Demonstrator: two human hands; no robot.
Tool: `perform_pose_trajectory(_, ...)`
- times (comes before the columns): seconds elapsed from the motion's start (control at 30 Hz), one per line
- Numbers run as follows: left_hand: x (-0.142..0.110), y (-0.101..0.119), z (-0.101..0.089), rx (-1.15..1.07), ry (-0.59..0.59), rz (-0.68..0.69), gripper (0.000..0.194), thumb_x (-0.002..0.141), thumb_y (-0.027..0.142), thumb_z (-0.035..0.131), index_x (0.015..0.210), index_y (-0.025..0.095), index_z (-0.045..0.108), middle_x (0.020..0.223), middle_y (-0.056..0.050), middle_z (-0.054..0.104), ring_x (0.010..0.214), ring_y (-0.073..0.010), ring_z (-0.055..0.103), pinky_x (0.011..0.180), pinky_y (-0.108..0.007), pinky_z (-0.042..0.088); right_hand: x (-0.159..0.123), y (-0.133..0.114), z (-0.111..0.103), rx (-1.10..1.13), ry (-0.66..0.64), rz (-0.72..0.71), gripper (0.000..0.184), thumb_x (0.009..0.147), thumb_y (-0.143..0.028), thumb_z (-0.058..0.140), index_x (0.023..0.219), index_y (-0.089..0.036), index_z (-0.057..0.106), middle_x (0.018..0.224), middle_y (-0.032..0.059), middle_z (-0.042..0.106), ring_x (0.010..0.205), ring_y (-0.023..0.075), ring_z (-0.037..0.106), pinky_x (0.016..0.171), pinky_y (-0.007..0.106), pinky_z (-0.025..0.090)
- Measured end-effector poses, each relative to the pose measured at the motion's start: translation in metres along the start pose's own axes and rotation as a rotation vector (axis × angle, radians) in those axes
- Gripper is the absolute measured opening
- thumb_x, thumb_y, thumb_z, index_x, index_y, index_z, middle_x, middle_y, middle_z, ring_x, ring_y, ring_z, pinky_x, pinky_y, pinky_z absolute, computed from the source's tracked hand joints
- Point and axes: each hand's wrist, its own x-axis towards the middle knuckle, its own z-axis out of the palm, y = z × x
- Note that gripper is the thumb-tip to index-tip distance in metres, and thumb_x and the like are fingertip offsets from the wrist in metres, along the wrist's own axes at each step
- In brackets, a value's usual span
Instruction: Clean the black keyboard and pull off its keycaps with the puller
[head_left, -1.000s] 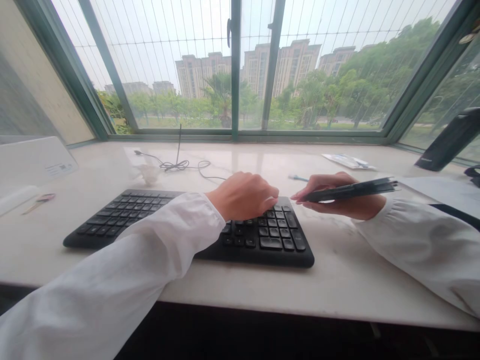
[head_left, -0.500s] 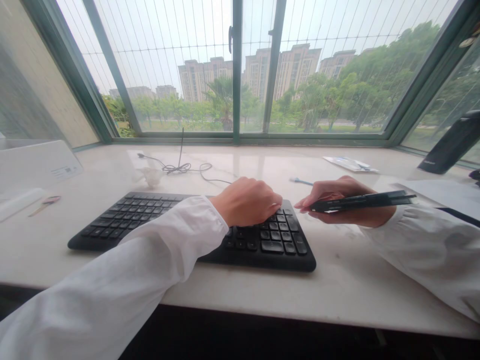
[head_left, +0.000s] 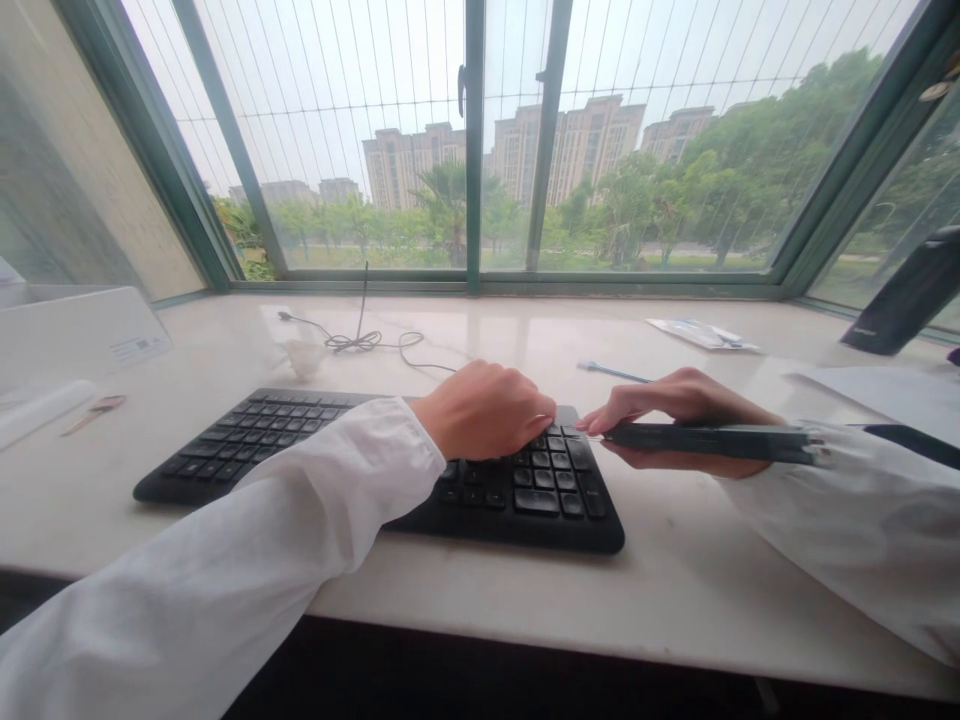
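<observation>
A black keyboard [head_left: 502, 525] lies on the pale countertop. My left hand [head_left: 484, 410] is closed over the upper edge of its number pad, fingers curled; whatever the fingertips pinch, if anything, is hidden. Close by on the right, my right hand [head_left: 690, 405] is closed round a long black tool [head_left: 697, 440], seen nearly edge-on, so its exact kind is unclear. The tool's front end and my right fingertips are at the keyboard's upper right corner, near my left fingers. Behind my right hand lies a thin blue stick [head_left: 611, 372].
A dark cable [head_left: 356, 342] is coiled behind the keyboard. At the left stand a white box [head_left: 82, 325] and a small pointed item [head_left: 94, 415]. A clear packet [head_left: 701, 335], white paper [head_left: 885, 395] and a dark upright object [head_left: 900, 295] are at the right. The window [head_left: 474, 285] borders the back.
My right hand and the black tool have shifted slightly left and down, with the tool's rear end dropping. My left hand has edged slightly left. The keyboard appears slightly lower in view.
</observation>
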Motion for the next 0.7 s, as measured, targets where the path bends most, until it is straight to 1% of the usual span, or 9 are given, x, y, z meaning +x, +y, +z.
perform_pose_trajectory(0.1, 0.0004, 0.0008, -0.0006, 0.014, -0.015, -0.005, 0.034, 0.097, 0.029, 0.044, 0.079, 0.019, 0.070, 0.072, -0.004, 0.068, 0.056, -0.0140, 0.058, 0.052, -0.026, 0.034, -0.0003, -0.0006, -0.0036, -0.012, -0.075, -0.001, 0.018, 0.082, -0.032, 0.067, 0.093, -0.020, 0.075, 0.080, 0.0049, 0.076, 0.068, 0.0148, 0.070, 0.065, 0.022, 0.051)
perform_pose_trajectory(0.27, 0.0002, 0.0017, -0.0003, 0.008, -0.007, -0.017, 0.033, 0.098, 0.030, 0.044, 0.084, 0.021, 0.072, 0.073, -0.003, 0.069, 0.056, -0.0129, 0.058, 0.050, -0.025, 0.028, 0.0007, -0.0021, -0.0079, -0.030, -0.115, -0.015, 0.017, 0.081, -0.025, 0.065, 0.095, -0.020, 0.072, 0.081, 0.0026, 0.076, 0.064, 0.0122, 0.067, 0.064, 0.020, 0.050)
perform_pose_trajectory(0.4, -0.0003, 0.0024, -0.0010, 0.010, -0.013, -0.021, 0.033, 0.098, 0.030, 0.043, 0.086, 0.022, 0.073, 0.073, -0.002, 0.069, 0.055, -0.0124, 0.056, 0.049, -0.025, 0.025, 0.0008, -0.0018, -0.0100, -0.034, -0.113, -0.048, 0.018, 0.079, -0.020, 0.063, 0.095, -0.019, 0.072, 0.077, 0.0008, 0.074, 0.061, 0.0105, 0.066, 0.063, 0.019, 0.049)
perform_pose_trajectory(0.6, -0.0004, 0.0025, -0.0015, 0.017, -0.005, -0.014, 0.032, 0.098, 0.030, 0.044, 0.085, 0.022, 0.072, 0.071, -0.001, 0.068, 0.054, -0.0121, 0.056, 0.047, -0.027, 0.020, 0.0006, -0.0009, -0.0077, -0.060, -0.074, -0.031, 0.015, 0.078, -0.018, 0.064, 0.092, -0.018, 0.071, 0.073, 0.0009, 0.074, 0.059, 0.0101, 0.065, 0.061, 0.018, 0.049)
perform_pose_trajectory(0.7, -0.0006, 0.0021, -0.0010, 0.011, -0.002, -0.010, 0.033, 0.098, 0.030, 0.043, 0.086, 0.023, 0.072, 0.071, 0.000, 0.067, 0.055, -0.0125, 0.056, 0.047, -0.028, 0.019, 0.0010, -0.0020, -0.0056, -0.042, -0.086, -0.052, 0.017, 0.079, -0.016, 0.062, 0.094, -0.016, 0.070, 0.076, 0.0015, 0.075, 0.061, 0.0101, 0.067, 0.062, 0.018, 0.049)
